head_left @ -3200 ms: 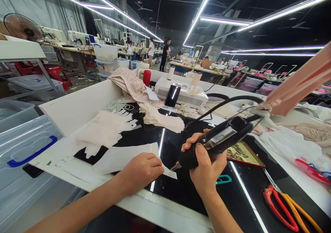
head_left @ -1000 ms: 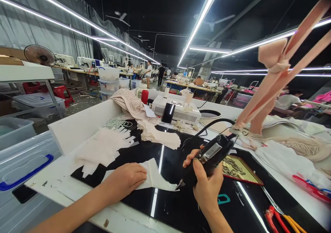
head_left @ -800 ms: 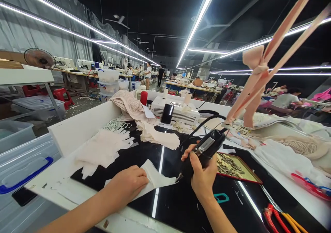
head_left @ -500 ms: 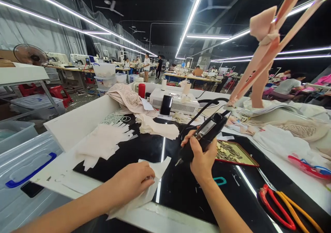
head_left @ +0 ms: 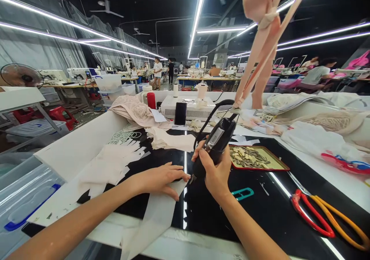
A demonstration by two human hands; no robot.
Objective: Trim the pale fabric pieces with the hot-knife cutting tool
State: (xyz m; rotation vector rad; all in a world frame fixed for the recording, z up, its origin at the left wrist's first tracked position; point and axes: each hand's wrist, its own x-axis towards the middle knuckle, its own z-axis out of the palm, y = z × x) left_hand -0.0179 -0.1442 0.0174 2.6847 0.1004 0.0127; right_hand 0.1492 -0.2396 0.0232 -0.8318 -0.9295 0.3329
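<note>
Black corded cutter [head_left: 212, 148] — tip down — on pale fabric strip [head_left: 156, 213].

A: We see a black tool [head_left: 214, 146] with a silver panel in the right hand [head_left: 215, 173]. White fabric strip [head_left: 157, 213] under the left hand's fingers [head_left: 173, 173].

B: We agree. Glossy black tabletop [head_left: 260, 210]; teal clip [head_left: 243, 193] right of the right fingers; red-rimmed gold tray [head_left: 257, 160] beyond; red and orange scissors [head_left: 326, 217] far right.

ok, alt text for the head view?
Right hand holds a corded black tool, tip down at a pale fabric strip that the left hand presses flat on a black table; red-and-orange scissors lie right.
</note>
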